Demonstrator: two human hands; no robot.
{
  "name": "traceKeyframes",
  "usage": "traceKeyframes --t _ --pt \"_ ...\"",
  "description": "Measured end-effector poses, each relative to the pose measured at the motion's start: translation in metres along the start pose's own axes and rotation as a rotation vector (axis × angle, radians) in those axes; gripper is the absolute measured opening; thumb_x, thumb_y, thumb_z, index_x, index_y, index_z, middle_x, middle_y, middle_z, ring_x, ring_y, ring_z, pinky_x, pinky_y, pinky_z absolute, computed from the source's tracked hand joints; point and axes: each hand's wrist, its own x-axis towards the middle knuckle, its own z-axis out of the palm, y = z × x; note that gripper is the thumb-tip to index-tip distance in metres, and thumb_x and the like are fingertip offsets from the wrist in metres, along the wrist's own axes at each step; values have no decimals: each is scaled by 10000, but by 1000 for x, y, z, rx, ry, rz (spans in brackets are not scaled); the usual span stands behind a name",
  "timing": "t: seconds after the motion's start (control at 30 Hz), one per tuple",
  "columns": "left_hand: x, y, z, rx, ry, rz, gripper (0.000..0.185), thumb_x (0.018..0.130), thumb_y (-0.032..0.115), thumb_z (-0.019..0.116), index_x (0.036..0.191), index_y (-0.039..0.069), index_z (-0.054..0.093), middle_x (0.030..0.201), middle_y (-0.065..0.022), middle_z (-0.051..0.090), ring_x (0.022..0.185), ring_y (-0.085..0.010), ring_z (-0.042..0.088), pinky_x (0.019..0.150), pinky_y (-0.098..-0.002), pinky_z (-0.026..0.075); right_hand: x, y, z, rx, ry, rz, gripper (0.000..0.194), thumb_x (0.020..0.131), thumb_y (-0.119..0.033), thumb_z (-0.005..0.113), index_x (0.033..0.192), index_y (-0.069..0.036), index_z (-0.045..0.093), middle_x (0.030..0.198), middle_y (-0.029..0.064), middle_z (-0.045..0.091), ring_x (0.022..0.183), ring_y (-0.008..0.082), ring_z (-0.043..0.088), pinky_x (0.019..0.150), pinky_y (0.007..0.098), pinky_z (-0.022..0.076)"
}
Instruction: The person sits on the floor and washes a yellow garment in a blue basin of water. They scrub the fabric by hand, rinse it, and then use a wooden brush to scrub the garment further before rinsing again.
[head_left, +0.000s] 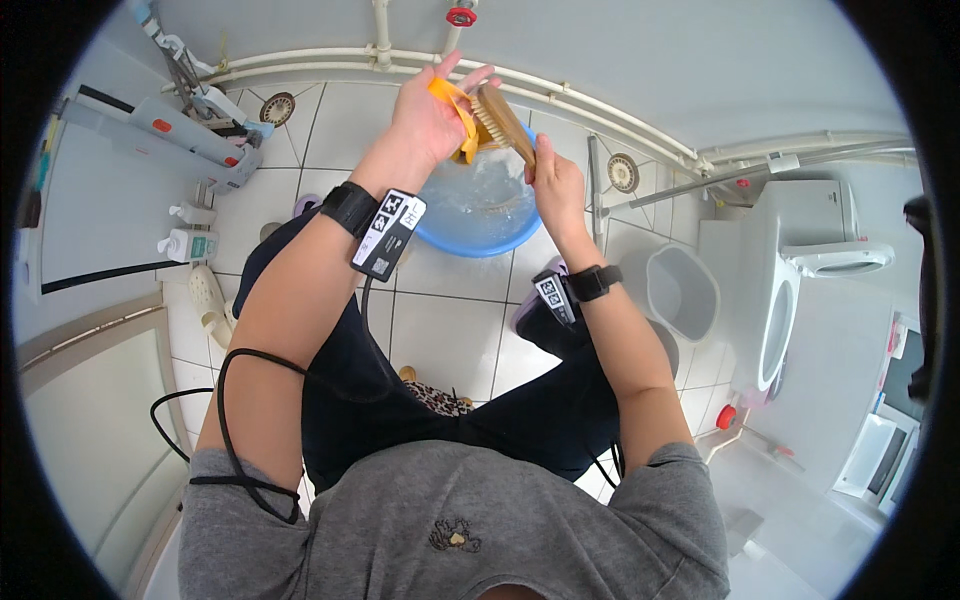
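Note:
My left hand (431, 116), palm up, holds a yellow-orange strap-like item (463, 120), its strip running across the palm and thumb side; what it belongs to cannot be told. My right hand (555, 180) grips the handle of a wooden brush (502, 120). The pale bristles face left and lie against or very close to the yellow item. Both hands are above the far part of a round blue plastic basin (480, 244), which stands on the tiled floor and holds cloudy water (480, 199).
Pipes (300, 58) run along the wall beyond the basin. A floor squeegee (596, 187) and a grey bin (682, 292) are at right, near a toilet (780, 330). Pump bottles (187, 244) and cream clogs (206, 300) stand at left. A black cable (223, 397) hangs by my left arm.

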Motion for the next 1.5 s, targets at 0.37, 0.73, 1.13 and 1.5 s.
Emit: traceKeyframes --t 0.37,0.73,1.13,1.5 --pt "-12 -16 7 -3 6 -155 523 1041 342 119 1438 120 375 1463 -214 391 1351 -378 375 1130 -489 283 21 4 -18 -407 383 -483 413 902 -279 492 563 -68 600 555 144 575 511 345 570 496 444 455" --pt "-15 -23 15 -42 -54 -215 537 1041 339 115 1437 104 390 1470 -217 383 1379 -380 334 1144 -491 245 17 7 -17 -422 200 -415 443 922 -288 454 595 -38 617 604 188 602 568 388 595 539 471 472" --pt "27 46 -44 -121 1 48 463 1033 356 280 1339 73 481 1352 -201 487 1067 -305 516 906 -377 448 -71 114 74 -420 -412 -167 385 1000 -378 392 969 -42 577 784 242 648 747 428 631 676 521 492" --pt "-25 83 -60 -51 -217 -47 482 1010 264 250 1424 78 414 1445 -207 380 1275 -306 382 1095 -381 298 -144 169 255 -546 -652 -113 251 963 -264 516 955 -15 488 840 149 638 741 320 672 619 403 552"
